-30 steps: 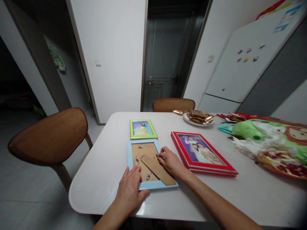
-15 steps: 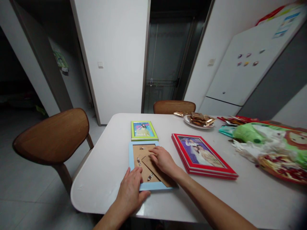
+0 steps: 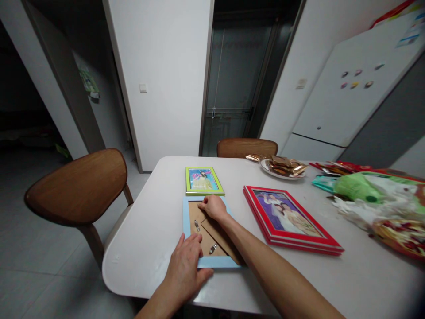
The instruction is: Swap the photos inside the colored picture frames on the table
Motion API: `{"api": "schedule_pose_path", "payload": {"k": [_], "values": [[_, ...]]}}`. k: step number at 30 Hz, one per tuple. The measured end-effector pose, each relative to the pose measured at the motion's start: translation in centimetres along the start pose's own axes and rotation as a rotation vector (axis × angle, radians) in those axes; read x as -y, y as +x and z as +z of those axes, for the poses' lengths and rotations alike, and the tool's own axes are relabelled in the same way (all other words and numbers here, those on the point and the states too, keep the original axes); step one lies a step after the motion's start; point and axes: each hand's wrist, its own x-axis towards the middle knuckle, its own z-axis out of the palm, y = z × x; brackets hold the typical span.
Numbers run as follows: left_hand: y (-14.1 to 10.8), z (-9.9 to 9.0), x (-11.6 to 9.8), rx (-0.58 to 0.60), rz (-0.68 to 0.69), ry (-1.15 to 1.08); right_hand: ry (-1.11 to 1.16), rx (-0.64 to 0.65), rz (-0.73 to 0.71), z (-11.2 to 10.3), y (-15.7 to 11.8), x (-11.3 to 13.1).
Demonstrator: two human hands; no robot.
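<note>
Blue frame [image 3: 217, 262] stays under the relaxed left hand [image 3: 186, 261]; the right hand [image 3: 213, 208] now pinches its top clip [image 3: 199, 205].

right hand [image 3: 214, 207] | blue frame [image 3: 186, 217] | moved: right side → far clip [image 3: 198, 205]

White table [image 3: 149, 248] under blue frame [image 3: 186, 217], green frame [image 3: 205, 193], red frames [image 3: 277, 237] (stacked), plate [image 3: 295, 178].

Right fingers [image 3: 205, 202] touch the blue frame's backing [image 3: 206, 237].
</note>
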Motion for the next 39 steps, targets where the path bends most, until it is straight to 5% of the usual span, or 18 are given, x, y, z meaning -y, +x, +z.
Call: {"api": "schedule_pose_path", "payload": {"k": [11, 16, 20, 32, 39], "values": [[-0.2, 0.3, 0.4, -0.012, 0.015, -0.014, 0.007, -0.056, 0.091, -0.1, 0.0, 0.3], [-0.4, 0.5, 0.6, -0.023, 0.033, -0.032, 0.1, -0.089, -0.172, -0.6, -2.8, 0.3], [-0.4, 0.6, 0.6, -0.043, 0.037, -0.049, 0.162, 0.008, -0.398, -0.5, -5.5, 0.6], [-0.4, 0.1, 0.3, -0.047, 0.022, -0.061, 0.099, 0.064, -0.574, -0.2, -6.3, 1.5], [-0.4, 0.1, 0.2, -0.051, 0.022, -0.057, 0.156, 0.006, -0.545, -1.2, -7.9, 0.5]]}}
